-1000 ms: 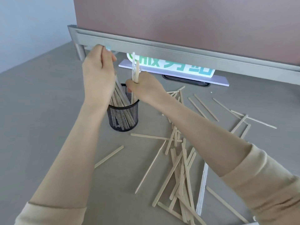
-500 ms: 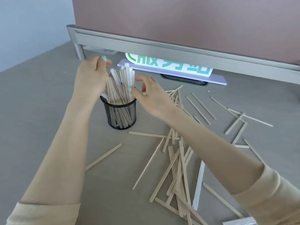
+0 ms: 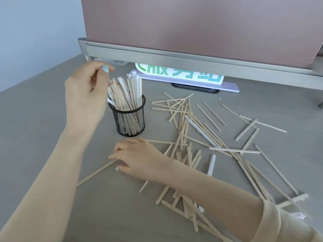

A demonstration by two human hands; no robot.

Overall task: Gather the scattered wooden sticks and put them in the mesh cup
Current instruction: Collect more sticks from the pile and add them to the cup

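Note:
A black mesh cup (image 3: 130, 122) stands on the grey desk, packed with upright wooden sticks (image 3: 125, 95). My left hand (image 3: 87, 91) hovers just left of the cup at the stick tops, fingers loosely curled, holding nothing. In front of the cup my right hand (image 3: 135, 157) lies low on the desk, its fingertips pressing the near end of a lone stick (image 3: 97, 172) that runs toward me and to the left. Several more sticks (image 3: 188, 130) are scattered in a loose pile to the right of the cup.
A metal rail (image 3: 192, 58) with a pink partition above it runs across the back. Under it sits a white sign with green lettering (image 3: 180, 74) and a black cable slot (image 3: 195, 88). Paper-wrapped sticks (image 3: 211, 165) lie among the wooden ones.
My right hand let go of its bundle into the cup, then came down toward me onto the lone stick. My left hand has drawn slightly away from the cup's sticks.

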